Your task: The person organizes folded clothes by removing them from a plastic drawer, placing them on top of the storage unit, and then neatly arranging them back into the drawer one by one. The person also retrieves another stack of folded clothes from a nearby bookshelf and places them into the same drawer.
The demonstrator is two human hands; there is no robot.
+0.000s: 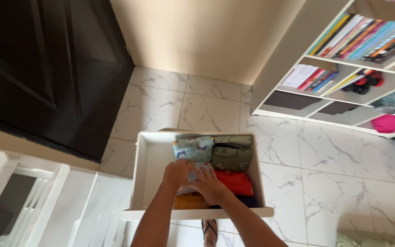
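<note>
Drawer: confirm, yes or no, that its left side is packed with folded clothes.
No: the drawer is bare white on its left, while the folded clothes sit on its right.

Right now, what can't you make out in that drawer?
Head view only:
- The pale cloth: both hands cover it, so its shape is hidden.
- The yellow garment: arms hide most of it.
- The drawer front: cut off by its own edge.

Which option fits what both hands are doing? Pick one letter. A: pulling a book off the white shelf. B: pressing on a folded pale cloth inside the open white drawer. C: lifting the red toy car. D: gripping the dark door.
B: the left hand and right hand rest together on a folded pale cloth in the open white drawer, beside a red garment.
</note>
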